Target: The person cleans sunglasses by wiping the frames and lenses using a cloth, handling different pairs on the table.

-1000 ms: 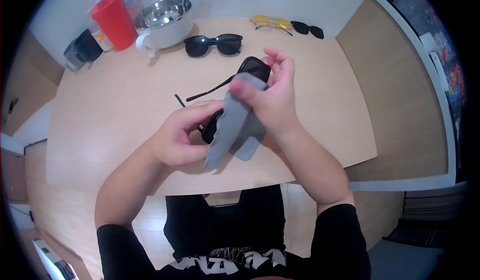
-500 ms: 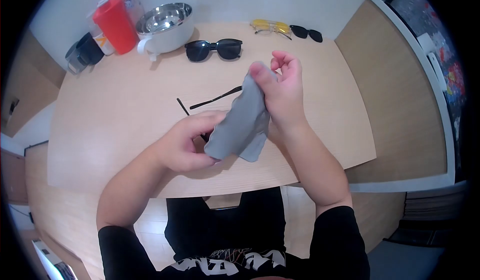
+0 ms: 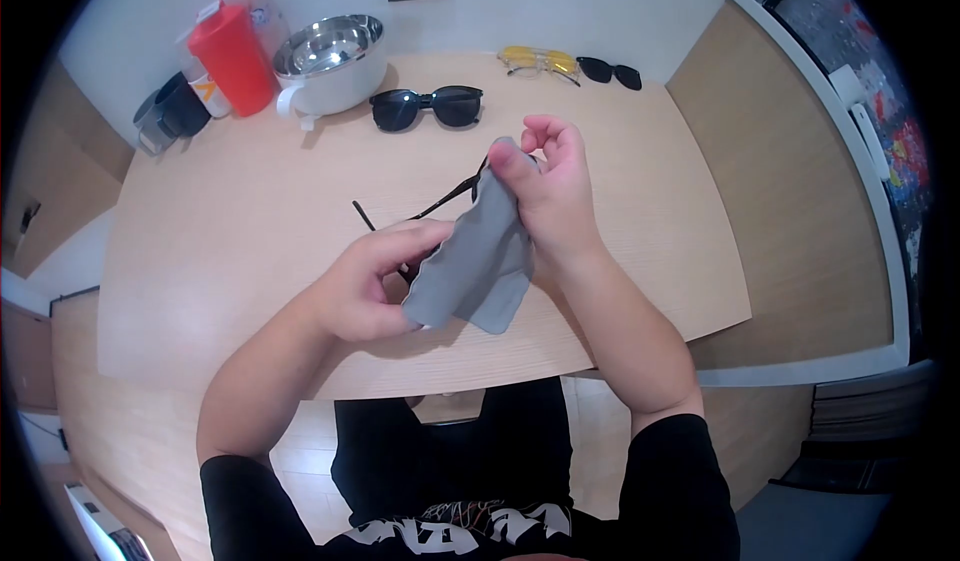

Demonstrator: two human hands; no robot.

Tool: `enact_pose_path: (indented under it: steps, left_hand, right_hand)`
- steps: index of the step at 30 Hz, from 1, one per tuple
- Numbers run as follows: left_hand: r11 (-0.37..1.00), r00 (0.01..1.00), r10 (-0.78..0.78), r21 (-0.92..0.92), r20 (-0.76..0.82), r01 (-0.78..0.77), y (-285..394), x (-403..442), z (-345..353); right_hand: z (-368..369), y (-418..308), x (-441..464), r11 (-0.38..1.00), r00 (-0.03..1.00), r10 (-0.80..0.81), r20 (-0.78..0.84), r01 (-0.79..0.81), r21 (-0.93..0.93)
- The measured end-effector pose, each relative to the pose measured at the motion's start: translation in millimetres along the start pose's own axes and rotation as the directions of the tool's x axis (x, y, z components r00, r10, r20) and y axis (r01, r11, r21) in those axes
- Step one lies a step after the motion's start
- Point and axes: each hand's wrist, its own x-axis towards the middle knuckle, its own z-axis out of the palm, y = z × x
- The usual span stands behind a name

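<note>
To wipe well, we should steady the glasses (image 3: 447, 199) by the rim, keep the cloth (image 3: 475, 261) flat and rub lightly, without bending them. They sit between our hands above the table (image 3: 230, 211), mostly hidden by the cloth. Our left hand (image 3: 360, 283) is half curled, clamped on one end; our right hand (image 3: 558, 196), apart from it, pinches the cloth, fingers loosely bent.
</note>
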Motion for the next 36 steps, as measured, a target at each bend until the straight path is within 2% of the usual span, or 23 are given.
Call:
enact_pose_path:
  steps: [3,6,7,10,13,15,16,18,21,22,24,25,27,30,31,33,36]
  left_hand:
    - [1.000,0.999,-0.016,-0.007,0.033,0.016,4,2,0]
    - [1.000,0.996,0.011,0.009,0.085,-0.012,4,4,-5]
    - [0.999,0.994,0.031,0.022,0.103,-0.034,4,4,-6]
    - [0.998,0.996,-0.065,0.003,0.061,0.065,9,1,-4]
    - [0.983,0.986,0.145,0.099,0.084,-0.153,3,6,-6]
    - [0.999,1.000,0.029,-0.035,0.011,-0.029,7,2,-1]
    - [0.994,0.999,-0.032,-0.104,-0.019,0.029,9,0,0]
    - [0.994,0.999,-0.031,-0.108,-0.022,0.028,10,1,-2]
    - [0.986,0.998,-0.037,-0.164,-0.041,0.030,7,0,-4]
    - [0.981,0.998,-0.042,-0.190,-0.049,0.031,6,0,-4]
    - [0.967,0.995,-0.087,-0.243,-0.040,0.075,9,-1,-4]
    - [0.958,0.994,-0.108,-0.269,-0.034,0.095,11,-1,-3]
    - [0.974,0.996,-0.091,-0.210,-0.007,0.087,13,1,-3]
    - [0.984,0.996,-0.089,-0.154,0.008,0.089,18,1,-2]
    - [0.986,0.996,-0.093,-0.136,0.007,0.093,19,1,-2]
    - [0.975,0.998,-0.068,-0.211,-0.013,0.064,11,0,-3]
    - [0.972,0.997,-0.065,-0.231,-0.049,0.052,9,0,-3]
  right_hand:
    - [-10,7,11,0.998,0.999,-0.020,-0.026,0.019,-0.055]
    - [-15,9,20,0.999,0.994,0.042,-0.101,-0.043,-0.003]
    - [-15,8,21,0.998,0.995,0.052,-0.082,-0.050,0.027]
    - [-14,8,21,0.995,0.997,0.069,-0.045,-0.065,0.079]
    - [-11,11,16,0.996,0.999,0.041,-0.029,-0.039,0.077]
    - [-6,14,10,0.996,1.000,0.009,-0.007,-0.008,0.086]
    - [-5,15,8,0.997,0.999,0.002,0.039,-0.005,0.074]
    - [-3,16,5,0.999,0.992,-0.011,0.129,0.004,0.051]
    - [0,14,-1,0.993,0.956,-0.075,0.282,0.098,-0.069]
    - [0,14,0,0.993,0.955,-0.082,0.284,0.103,-0.062]
    - [0,13,0,0.993,0.955,-0.093,0.282,0.111,-0.047]
    - [0,10,0,0.997,0.973,-0.074,0.220,0.078,-0.010]
    - [-1,4,3,0.997,0.995,-0.027,0.097,0.020,0.070]
    - [-7,3,11,0.991,1.000,0.018,0.020,-0.021,0.131]
    - [-5,4,8,0.995,0.997,0.024,0.070,-0.030,0.092]
    - [2,6,-1,0.999,0.985,0.040,0.169,-0.043,0.015]
    - [4,13,-3,0.985,0.960,-0.093,0.263,0.126,-0.114]
